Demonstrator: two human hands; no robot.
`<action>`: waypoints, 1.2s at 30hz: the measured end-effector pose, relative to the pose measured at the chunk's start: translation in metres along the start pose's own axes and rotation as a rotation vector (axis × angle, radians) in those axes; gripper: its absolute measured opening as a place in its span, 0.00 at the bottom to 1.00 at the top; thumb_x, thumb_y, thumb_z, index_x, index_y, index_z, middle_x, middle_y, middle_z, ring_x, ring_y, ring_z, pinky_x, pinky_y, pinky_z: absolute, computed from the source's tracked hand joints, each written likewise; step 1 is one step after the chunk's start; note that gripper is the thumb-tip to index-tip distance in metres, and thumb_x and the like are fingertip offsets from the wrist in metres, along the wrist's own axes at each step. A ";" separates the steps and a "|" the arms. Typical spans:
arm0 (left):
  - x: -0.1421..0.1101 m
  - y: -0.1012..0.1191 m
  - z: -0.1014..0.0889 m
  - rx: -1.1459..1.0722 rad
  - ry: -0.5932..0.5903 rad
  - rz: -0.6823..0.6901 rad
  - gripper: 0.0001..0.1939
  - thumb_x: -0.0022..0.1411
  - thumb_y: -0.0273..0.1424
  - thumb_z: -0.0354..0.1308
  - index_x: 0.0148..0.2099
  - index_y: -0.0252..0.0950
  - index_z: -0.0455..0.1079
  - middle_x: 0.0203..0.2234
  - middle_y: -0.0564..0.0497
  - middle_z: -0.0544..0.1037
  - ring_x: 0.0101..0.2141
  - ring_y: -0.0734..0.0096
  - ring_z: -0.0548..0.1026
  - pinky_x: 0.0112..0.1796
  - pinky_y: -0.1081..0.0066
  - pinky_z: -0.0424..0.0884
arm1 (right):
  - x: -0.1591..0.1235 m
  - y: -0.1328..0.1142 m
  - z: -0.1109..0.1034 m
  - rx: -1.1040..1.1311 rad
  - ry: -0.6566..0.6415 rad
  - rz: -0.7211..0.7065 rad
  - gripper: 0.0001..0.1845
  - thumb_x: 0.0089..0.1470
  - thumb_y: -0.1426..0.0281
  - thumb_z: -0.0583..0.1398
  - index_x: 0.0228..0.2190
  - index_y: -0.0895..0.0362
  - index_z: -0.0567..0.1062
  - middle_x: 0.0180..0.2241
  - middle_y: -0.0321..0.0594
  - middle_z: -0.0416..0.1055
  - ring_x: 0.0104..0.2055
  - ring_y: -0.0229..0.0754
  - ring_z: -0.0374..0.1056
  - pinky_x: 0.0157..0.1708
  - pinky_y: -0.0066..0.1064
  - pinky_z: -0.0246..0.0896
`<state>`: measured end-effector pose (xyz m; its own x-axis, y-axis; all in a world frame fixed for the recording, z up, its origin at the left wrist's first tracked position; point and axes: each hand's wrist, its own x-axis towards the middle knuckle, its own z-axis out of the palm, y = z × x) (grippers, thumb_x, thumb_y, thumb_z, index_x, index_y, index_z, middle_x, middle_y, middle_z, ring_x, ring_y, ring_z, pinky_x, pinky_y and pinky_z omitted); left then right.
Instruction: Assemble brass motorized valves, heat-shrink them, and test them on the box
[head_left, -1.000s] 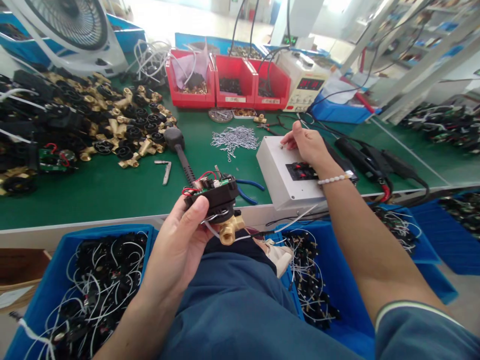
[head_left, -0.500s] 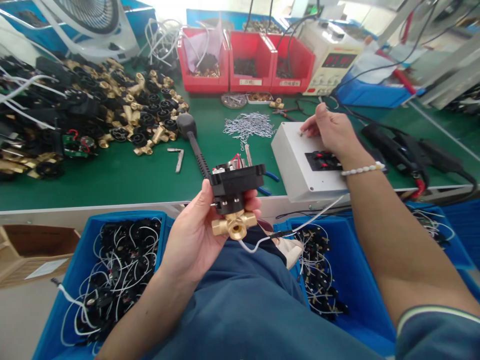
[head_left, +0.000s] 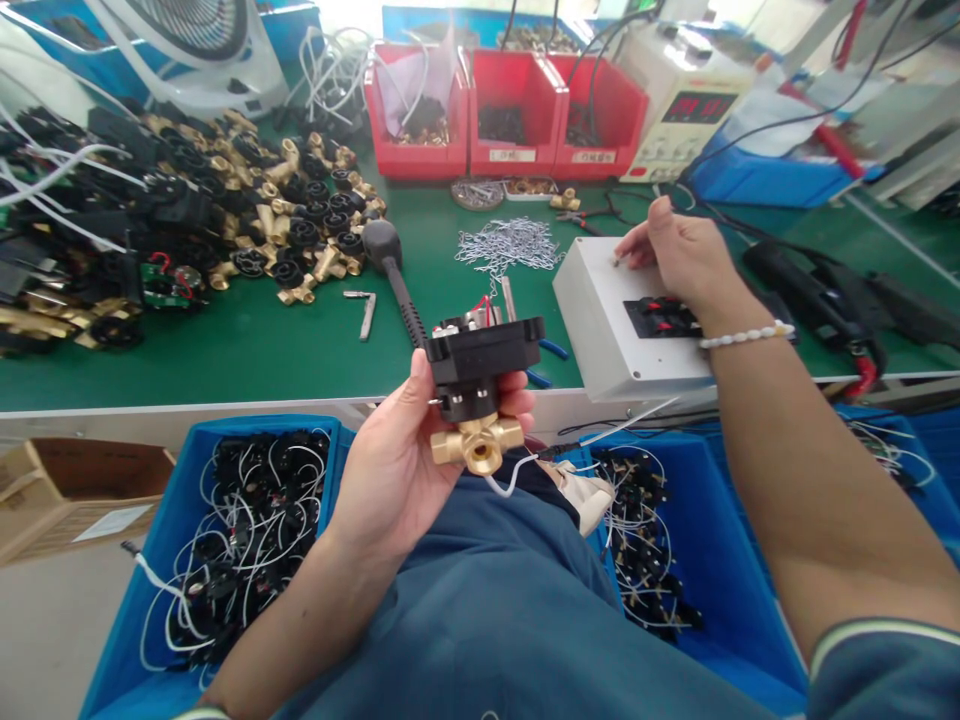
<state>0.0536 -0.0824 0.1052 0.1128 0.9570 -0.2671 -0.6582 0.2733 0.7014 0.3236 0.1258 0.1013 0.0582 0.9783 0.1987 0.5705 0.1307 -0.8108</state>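
My left hand [head_left: 397,465] is closed around a motorised valve [head_left: 484,360], held upright in front of the bench edge. It has a black housing on top, with a red wire and small electronic parts showing, and a brass three-port body below. A white cable [head_left: 514,485] runs from it to a black connector and on towards the grey box. My right hand [head_left: 686,255] rests over that grey box [head_left: 600,325], its fingertips pinching a small metal toggle switch [head_left: 616,263]. Black terminals with red tabs [head_left: 660,318] sit beside the wrist.
A black mallet [head_left: 384,245], blue-handled pliers [head_left: 553,350], a hex key-like tool [head_left: 367,315] and a heap of metal clips [head_left: 510,245] lie on the green bench. Brass valves [head_left: 315,265] pile up left. Red bins [head_left: 517,165] and a power supply [head_left: 690,110] stand behind; blue crates [head_left: 180,440] below.
My left hand has turned the valve so its brass ports face me, and brought it level. My right hand stays at the switch. The whole view has shifted slightly.
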 end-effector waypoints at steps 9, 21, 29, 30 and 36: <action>0.001 0.000 0.001 -0.027 -0.006 0.026 0.21 0.74 0.41 0.52 0.42 0.33 0.81 0.36 0.42 0.86 0.35 0.60 0.86 0.40 0.62 0.85 | -0.004 -0.006 0.001 -0.012 0.020 0.035 0.31 0.67 0.53 0.55 0.19 0.60 0.74 0.20 0.39 0.69 0.22 0.30 0.62 0.32 0.28 0.59; 0.001 -0.001 0.002 -0.114 0.054 0.009 0.25 0.76 0.41 0.49 0.37 0.34 0.82 0.28 0.45 0.85 0.28 0.68 0.85 0.35 0.70 0.84 | 0.000 0.002 0.000 0.026 0.008 0.003 0.35 0.64 0.42 0.53 0.20 0.57 0.73 0.23 0.39 0.70 0.24 0.34 0.63 0.32 0.30 0.60; 0.001 -0.003 0.002 -0.095 0.127 0.040 0.24 0.75 0.43 0.52 0.37 0.34 0.82 0.28 0.45 0.85 0.29 0.65 0.85 0.33 0.70 0.84 | 0.000 0.006 -0.001 0.006 0.066 -0.053 0.43 0.57 0.32 0.48 0.20 0.57 0.74 0.22 0.38 0.70 0.24 0.34 0.66 0.31 0.28 0.64; 0.000 -0.004 0.002 -0.080 0.139 0.063 0.22 0.73 0.44 0.54 0.38 0.34 0.82 0.29 0.45 0.86 0.30 0.66 0.85 0.34 0.70 0.84 | 0.001 0.007 -0.002 -0.003 0.055 -0.057 0.43 0.57 0.32 0.47 0.20 0.57 0.75 0.21 0.38 0.69 0.24 0.34 0.66 0.32 0.29 0.64; -0.004 -0.013 0.006 0.039 0.210 0.324 0.19 0.64 0.49 0.65 0.44 0.38 0.80 0.41 0.48 0.86 0.41 0.64 0.84 0.44 0.67 0.83 | 0.006 0.015 -0.001 -0.025 0.014 -0.079 0.42 0.57 0.32 0.50 0.19 0.56 0.76 0.20 0.41 0.70 0.25 0.37 0.67 0.34 0.34 0.66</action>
<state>0.0659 -0.0896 0.1009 -0.2540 0.9549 -0.1538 -0.6053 -0.0330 0.7953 0.3339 0.1338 0.0907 0.0239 0.9626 0.2697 0.5938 0.2034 -0.7785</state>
